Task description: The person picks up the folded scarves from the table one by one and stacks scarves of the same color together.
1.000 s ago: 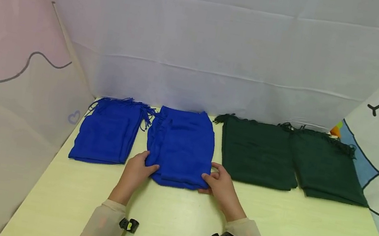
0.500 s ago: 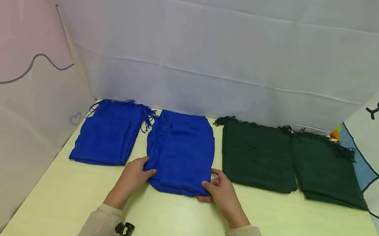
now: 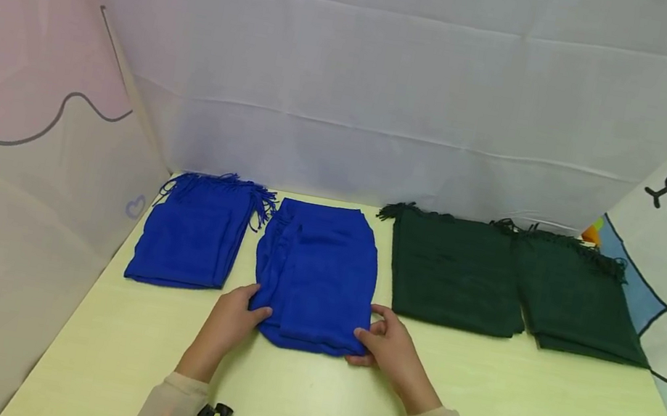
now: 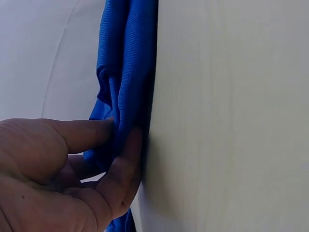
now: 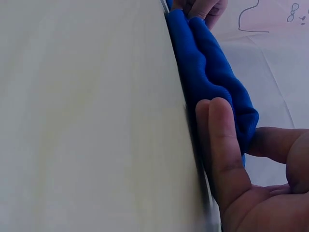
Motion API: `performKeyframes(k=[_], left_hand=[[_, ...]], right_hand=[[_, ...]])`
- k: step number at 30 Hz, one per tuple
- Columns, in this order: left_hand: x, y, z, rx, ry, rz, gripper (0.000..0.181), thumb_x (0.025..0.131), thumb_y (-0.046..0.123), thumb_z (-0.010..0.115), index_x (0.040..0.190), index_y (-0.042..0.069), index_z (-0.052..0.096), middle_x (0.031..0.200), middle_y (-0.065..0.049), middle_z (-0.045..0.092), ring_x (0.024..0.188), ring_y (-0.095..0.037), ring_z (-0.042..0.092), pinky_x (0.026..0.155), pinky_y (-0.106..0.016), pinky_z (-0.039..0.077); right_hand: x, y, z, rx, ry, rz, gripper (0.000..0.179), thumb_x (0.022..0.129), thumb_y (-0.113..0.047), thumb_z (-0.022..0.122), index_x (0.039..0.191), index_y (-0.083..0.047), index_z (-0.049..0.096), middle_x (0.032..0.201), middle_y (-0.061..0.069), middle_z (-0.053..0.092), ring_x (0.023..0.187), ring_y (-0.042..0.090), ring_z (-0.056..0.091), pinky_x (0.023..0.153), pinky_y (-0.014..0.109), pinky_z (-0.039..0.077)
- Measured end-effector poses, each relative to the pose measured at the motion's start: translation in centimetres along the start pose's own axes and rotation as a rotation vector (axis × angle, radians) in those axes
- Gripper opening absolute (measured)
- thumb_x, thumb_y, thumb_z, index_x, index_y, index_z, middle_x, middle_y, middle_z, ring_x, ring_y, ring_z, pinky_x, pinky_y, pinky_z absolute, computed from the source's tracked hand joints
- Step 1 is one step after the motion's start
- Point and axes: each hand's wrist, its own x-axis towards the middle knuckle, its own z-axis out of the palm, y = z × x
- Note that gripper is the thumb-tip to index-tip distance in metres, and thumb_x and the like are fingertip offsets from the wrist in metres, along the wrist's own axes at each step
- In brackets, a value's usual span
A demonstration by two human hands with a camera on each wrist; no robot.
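The middle blue cloth [image 3: 331, 278] lies folded on the tabletop [image 3: 300, 408], between the fringed blue cloth [image 3: 185, 242] on its left and the left-hand green cloth [image 3: 455, 272] on its right. Another green cloth [image 3: 570, 295] lies farther right. The hands are apart, one at each near corner of the middle blue cloth. The left hand [image 3: 232, 314] pinches one corner, with the left thumb [image 4: 91, 134] above and fingers below. The right hand [image 3: 391, 348] pinches the other, its underside fingers [image 5: 222, 135] between cloth and tabletop.

Findings: the near edge sits closer to the person than those of the neighbouring cloths, and the left side shows loose, bunched folds. Whether the fringe tips of the blue cloth to the left touch it cannot be told.

Judgement: the step appears to be adjusting the lie of this cloth. Both corners should be moved together, with equal light tension, so that it stays square. Every layer should be kept within each pinch; a thumb dragging only the top layer could skew the fold. Fingers are best slid out flat, to avoid lifting the edge.
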Motion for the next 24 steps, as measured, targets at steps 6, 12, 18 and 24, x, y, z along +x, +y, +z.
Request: performKeyframes(k=[6, 12, 18, 24], left_hand=[[-0.8, -0.1, 0.0, -0.004, 0.000, 0.007, 0.057, 0.092, 0.014, 0.070, 0.138, -0.012, 0.050, 0.140, -0.031, 0.051, 0.132, -0.046, 0.046, 0.109, -0.056, 0.039], [-1.3, -0.4, 0.0, 0.005, 0.000, 0.016, 0.056, 0.092, 0.014, 0.070, 0.138, -0.012, 0.050, 0.139, -0.031, 0.052, 0.131, -0.046, 0.047, 0.108, -0.056, 0.040], [-1.6, -0.8, -0.6, -0.032, -0.027, 0.005, 0.059, 0.093, 0.020, 0.070, 0.141, -0.008, 0.050, 0.142, -0.028, 0.051, 0.133, -0.045, 0.045, 0.108, -0.057, 0.039], [-1.6, -1.2, -2.0, -0.082, -0.035, 0.008, 0.056, 0.096, 0.030, 0.066, 0.141, 0.001, 0.053, 0.138, -0.023, 0.056, 0.123, -0.040, 0.056, 0.097, -0.052, 0.049]], right_hand=[[-0.6, 0.3, 0.0, -0.029, -0.021, 0.004, 0.059, 0.095, 0.002, 0.063, 0.147, 0.002, 0.035, 0.089, 0.015, 0.052, 0.065, 0.026, 0.068, 0.064, 0.045, 0.061], [-1.0, 0.5, -0.1, 0.021, -0.085, -0.003, 0.060, 0.095, 0.002, 0.062, 0.147, 0.003, 0.032, 0.087, 0.011, 0.049, 0.065, 0.024, 0.066, 0.067, 0.047, 0.061], [-1.4, 0.2, -0.3, -0.051, -0.101, -0.026, 0.059, 0.095, -0.003, 0.065, 0.146, 0.003, 0.036, 0.087, 0.011, 0.049, 0.066, 0.024, 0.066, 0.067, 0.046, 0.061], [-1.4, -0.6, -0.7, -0.295, 0.003, -0.105, 0.051, 0.092, -0.014, 0.071, 0.137, 0.001, 0.051, 0.093, 0.010, 0.059, 0.074, 0.017, 0.061, 0.066, 0.031, 0.056]])
